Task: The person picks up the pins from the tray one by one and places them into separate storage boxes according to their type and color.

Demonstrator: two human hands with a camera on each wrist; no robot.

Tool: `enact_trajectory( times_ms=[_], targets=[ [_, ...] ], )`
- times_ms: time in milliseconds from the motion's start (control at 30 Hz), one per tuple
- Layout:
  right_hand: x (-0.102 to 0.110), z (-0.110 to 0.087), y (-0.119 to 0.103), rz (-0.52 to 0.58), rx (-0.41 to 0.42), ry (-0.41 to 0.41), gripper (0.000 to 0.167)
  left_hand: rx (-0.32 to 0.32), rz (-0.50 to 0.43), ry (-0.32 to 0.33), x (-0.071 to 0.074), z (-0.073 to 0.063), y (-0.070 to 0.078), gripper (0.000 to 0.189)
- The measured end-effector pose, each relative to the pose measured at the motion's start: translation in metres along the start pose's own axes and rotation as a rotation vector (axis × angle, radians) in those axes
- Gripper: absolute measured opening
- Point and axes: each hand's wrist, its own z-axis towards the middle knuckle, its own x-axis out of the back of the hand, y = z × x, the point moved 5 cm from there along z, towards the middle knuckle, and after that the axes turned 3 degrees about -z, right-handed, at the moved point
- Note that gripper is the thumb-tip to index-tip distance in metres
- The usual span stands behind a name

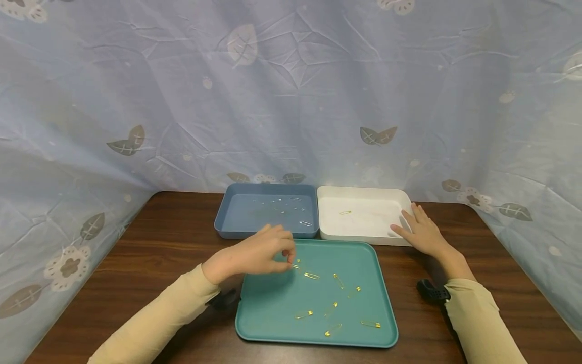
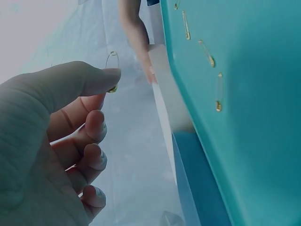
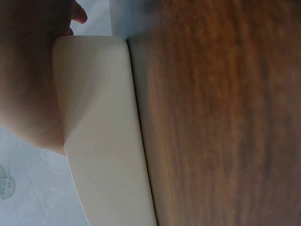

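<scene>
My left hand (image 1: 268, 253) is over the upper left of the teal tray (image 1: 273, 313). Between its thumb and index finger it pinches a gold safety pin (image 2: 113, 53), coil end up in the left wrist view. The other fingers curl loosely below. Several more gold safety pins (image 1: 311, 276) lie scattered on the teal tray. At the right end of the white tray (image 1: 375, 217), my right hand (image 1: 425, 235) rests on the rim with its fingers spread. One gold safety pin (image 1: 345, 213) lies inside the white tray.
Left of the white tray stands a blue tray (image 1: 243, 215) holding several silver safety pins (image 1: 305, 223). Both stand behind the teal tray on a dark wooden table (image 1: 173, 242). A patterned cloth (image 1: 291, 101) hangs behind and at the sides.
</scene>
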Motion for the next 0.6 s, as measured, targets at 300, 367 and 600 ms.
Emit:
enact_trajectory(
  times_ms=[300, 367, 600],
  targets=[
    [0.0, 0.0, 0.0, 0.007, -0.003, -0.006, 0.083, -0.069, 0.089, 0.032, 0.008, 0.032, 0.001, 0.011],
    [0.0, 0.0, 0.0, 0.007, -0.002, -0.006, 0.083, -0.084, 0.109, 0.039, 0.009, 0.039, 0.001, 0.01],
    [0.001, -0.001, 0.0, 0.006, -0.006, 0.0, 0.083, -0.088, 0.138, 0.054, 0.009, 0.065, -0.001, 0.01]
  ],
)
